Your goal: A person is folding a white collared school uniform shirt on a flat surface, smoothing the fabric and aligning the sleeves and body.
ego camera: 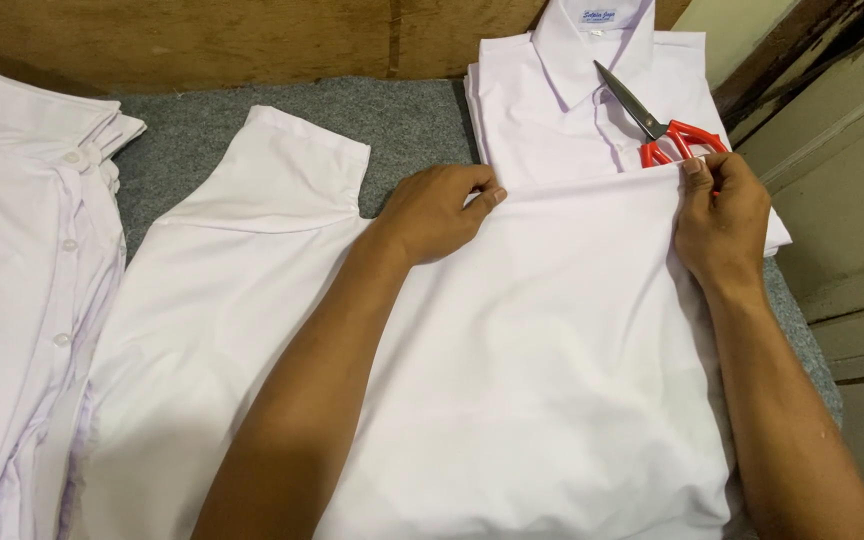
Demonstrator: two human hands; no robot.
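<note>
A white shirt lies flat on the grey padded table, its far folded edge running left to right. The person's left hand pinches that edge at its left end; the right hand pinches the right end. Just beyond lies a folded collared shirt with red-handled scissors on it, beside the right hand. More shirts lie far left.

Smooth, matt white cloth makes up the shirt spread on a tabletop covered in rough grey felt-like fabric. The scissors pair dull metal blades with glossy red plastic handles. Small shiny plastic buttons dot a neighbouring shirt; the wooden back wall looks worn.
</note>
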